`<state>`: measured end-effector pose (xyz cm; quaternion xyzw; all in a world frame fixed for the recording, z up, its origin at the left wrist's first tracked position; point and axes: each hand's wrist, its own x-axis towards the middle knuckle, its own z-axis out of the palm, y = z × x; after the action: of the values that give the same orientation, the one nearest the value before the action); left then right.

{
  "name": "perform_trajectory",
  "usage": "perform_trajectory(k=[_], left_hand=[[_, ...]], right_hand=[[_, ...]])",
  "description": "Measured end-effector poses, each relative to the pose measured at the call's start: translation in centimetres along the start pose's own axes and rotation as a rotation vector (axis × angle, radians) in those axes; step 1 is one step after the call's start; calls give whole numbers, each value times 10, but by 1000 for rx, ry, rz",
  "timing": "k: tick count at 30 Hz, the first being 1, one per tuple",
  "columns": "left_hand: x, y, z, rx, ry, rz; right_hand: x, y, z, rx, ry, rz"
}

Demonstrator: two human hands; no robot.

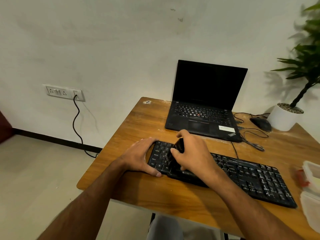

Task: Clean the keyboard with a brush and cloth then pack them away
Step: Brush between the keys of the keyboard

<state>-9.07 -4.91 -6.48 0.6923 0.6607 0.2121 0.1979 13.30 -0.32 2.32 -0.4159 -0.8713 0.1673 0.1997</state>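
A black keyboard (242, 179) dusted with white specks lies across the wooden table (147, 122). My left hand (142, 155) grips the keyboard's left end, thumb along its front edge. My right hand (190, 153) grips a dark brush (178, 146), and the blurred bristles touch the keys at the left part of the keyboard. No cloth is recognisable in view.
An open black laptop (204, 104) stands behind the keyboard. A black mouse (260, 123) with loose cables and a white plant pot (284, 118) sit at the back right. Clear plastic containers (311, 187) with something red stand at the table's right edge. A wall socket (64, 92) is at left.
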Motion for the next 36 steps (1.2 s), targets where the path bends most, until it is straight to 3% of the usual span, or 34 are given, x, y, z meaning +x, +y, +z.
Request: perform_trajectory(k=[9, 16, 24, 36], left_hand=[[15, 43, -10, 223, -208, 71], [40, 61, -8, 364, -333, 99], [41, 59, -6, 328, -313, 90], [46, 54, -5, 381, -307, 107]], right_hand=[[2, 15, -20, 225, -228, 35], [17, 55, -44, 202, 44, 59], [36, 71, -30, 328, 57, 38], [23, 70, -8, 369, -93, -16]])
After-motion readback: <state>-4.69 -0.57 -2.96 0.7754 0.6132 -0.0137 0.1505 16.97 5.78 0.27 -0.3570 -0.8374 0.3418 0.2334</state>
